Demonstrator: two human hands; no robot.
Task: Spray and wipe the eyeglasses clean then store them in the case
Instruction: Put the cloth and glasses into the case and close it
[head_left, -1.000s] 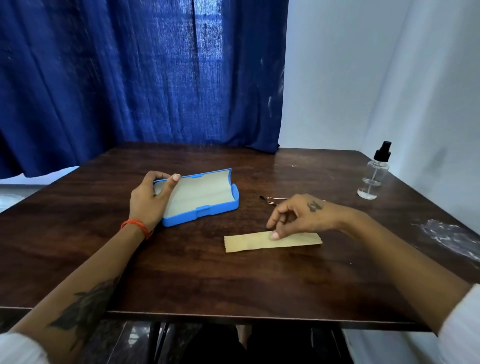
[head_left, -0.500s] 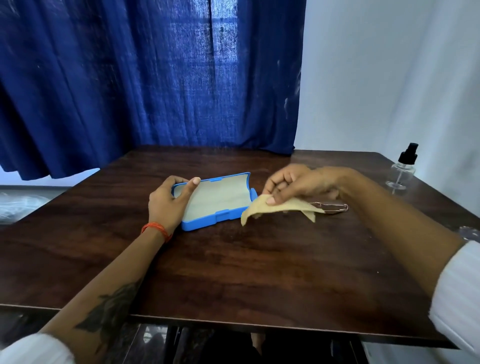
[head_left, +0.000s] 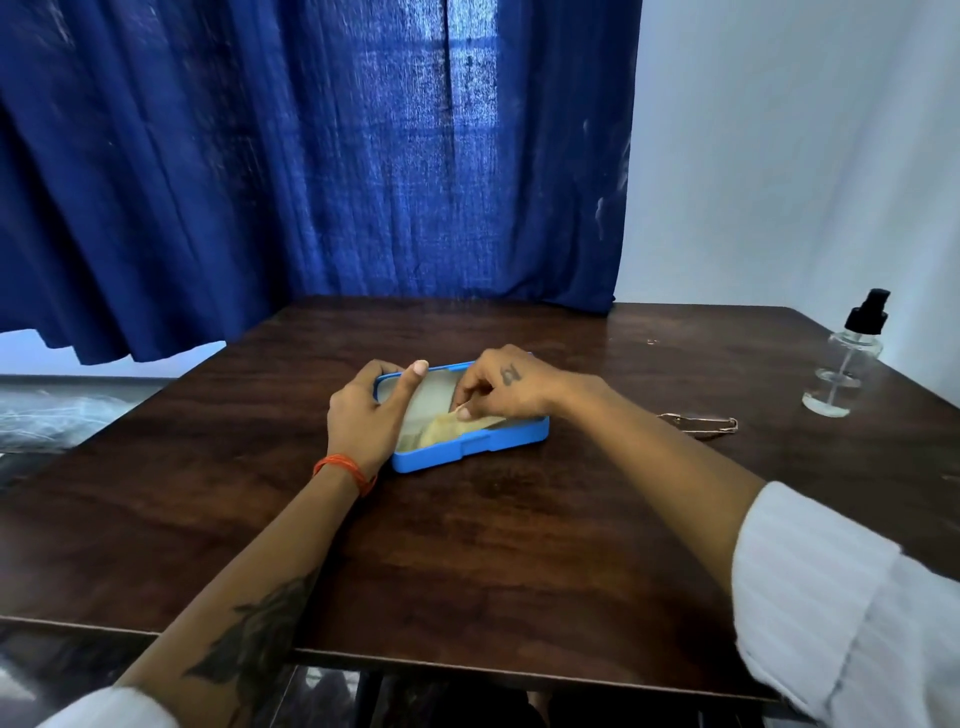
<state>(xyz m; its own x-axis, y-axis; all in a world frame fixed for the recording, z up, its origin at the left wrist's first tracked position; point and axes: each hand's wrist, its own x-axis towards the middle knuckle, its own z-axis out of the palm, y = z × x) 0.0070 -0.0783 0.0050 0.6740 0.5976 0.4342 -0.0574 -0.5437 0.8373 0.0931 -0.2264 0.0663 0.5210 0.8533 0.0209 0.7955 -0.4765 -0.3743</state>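
Dark wooden counter (head_left: 467, 545). Open blue case (head_left: 470, 446) mid-counter, long axis running left to right, no readable label. Left hand (head_left: 371, 415) gripping its left end; right hand (head_left: 511, 387) pinching a yellow cloth (head_left: 441, 427) inside it. Eyeglasses (head_left: 698, 423) flat toward the right edge. Spray bottle (head_left: 844, 358) near the far right corner.

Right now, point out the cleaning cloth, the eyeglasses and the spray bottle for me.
cleaning cloth (head_left: 447, 427), head view, on its folded middle inside the case.
eyeglasses (head_left: 698, 422), head view, on the thin frame lying on the table.
spray bottle (head_left: 844, 369), head view, on its clear body.
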